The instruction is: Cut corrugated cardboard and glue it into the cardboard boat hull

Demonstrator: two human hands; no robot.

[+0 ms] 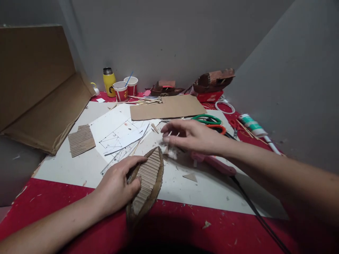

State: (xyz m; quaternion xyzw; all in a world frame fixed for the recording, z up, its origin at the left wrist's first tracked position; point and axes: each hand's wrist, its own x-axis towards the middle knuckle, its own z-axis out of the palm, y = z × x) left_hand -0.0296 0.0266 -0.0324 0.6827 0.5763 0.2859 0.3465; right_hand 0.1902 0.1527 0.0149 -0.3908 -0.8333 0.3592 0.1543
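The red tabletop (pixel 60 208) bears a white sheet (pixel 238 199), over which the right arm stretches in, its hand (pixel 185 135) hovering with grip spread, fingers curled and thumb apart. The left arm angles up from the lower left, its hand (pixel 119 181) pinching the hull (pixel 148 178) by its left side, thumb on the ridged face, over the sheet's near edge. Below the right wrist lies a pink tool (pixel 217 165), near a triangular scrap (pixel 190 177).

I curl my left hand (pixel 119 181) near the tabletop's (pixel 47 201) front edge; my right hand (pixel 189 137) arches, fingers (pixel 176 124) perhaps parted.
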